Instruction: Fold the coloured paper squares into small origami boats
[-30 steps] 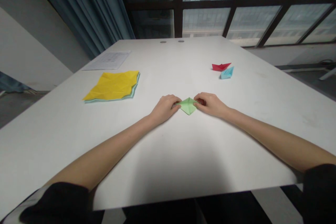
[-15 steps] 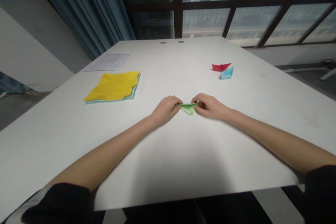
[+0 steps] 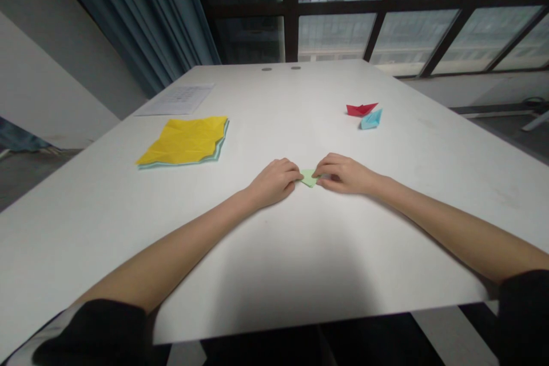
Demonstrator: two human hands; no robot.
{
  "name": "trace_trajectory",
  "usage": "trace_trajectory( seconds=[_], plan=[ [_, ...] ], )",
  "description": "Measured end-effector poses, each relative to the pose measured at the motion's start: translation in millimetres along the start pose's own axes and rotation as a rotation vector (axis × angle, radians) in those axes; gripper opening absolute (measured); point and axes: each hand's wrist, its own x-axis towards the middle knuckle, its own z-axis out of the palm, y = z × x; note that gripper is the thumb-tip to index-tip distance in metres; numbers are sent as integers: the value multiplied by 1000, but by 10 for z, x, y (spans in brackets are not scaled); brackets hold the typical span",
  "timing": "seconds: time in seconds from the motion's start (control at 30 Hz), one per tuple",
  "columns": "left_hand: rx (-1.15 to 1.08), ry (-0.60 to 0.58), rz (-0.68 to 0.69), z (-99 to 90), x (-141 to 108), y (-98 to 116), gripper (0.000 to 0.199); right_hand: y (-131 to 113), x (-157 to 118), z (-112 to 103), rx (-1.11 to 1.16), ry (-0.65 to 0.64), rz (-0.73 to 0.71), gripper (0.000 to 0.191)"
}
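A small folded piece of light green paper (image 3: 308,178) lies on the white table between my hands, its lower edge coming to a point. My left hand (image 3: 278,181) grips its left corner, fingers closed. From the other side, my right hand (image 3: 342,174) pinches the right corner between thumb and fingers. The fingertips cover both ends of the paper. Farther off to the right, a red paper boat (image 3: 361,110) rests close behind a light blue paper boat (image 3: 371,119).
On the left of the white table (image 3: 274,263) sits a stack of square paper (image 3: 186,140), yellow on top with pale green below. Behind it lies a printed white sheet (image 3: 175,100). Windows (image 3: 338,37) and a blue curtain (image 3: 141,11) stand beyond the table.
The green paper now looks flatter and narrower between my hands. My left fingers have shifted slightly right along it, and my right fingertips have come a little inward.
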Motion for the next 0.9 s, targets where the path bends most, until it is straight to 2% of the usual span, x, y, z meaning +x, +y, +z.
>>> trace_trajectory(
  seconds=[0.23,0.33,0.6,0.8,0.9],
  plan=[
    [47,-61,-46,-12,97,148,21,-25,19,48,-10,31,39,20],
    [48,-79,-89,-9,126,174,21,-54,31,48,-11,12,104,19],
    [79,-46,-341,-19,143,212,22,-78,61,11,-49,-3,333,20],
    [64,-31,-338,3,131,207,22,-50,71,35,-1,-9,211,29],
    [11,40,-318,14,96,181,18,-61,93,37,52,31,257,25]
  ],
)
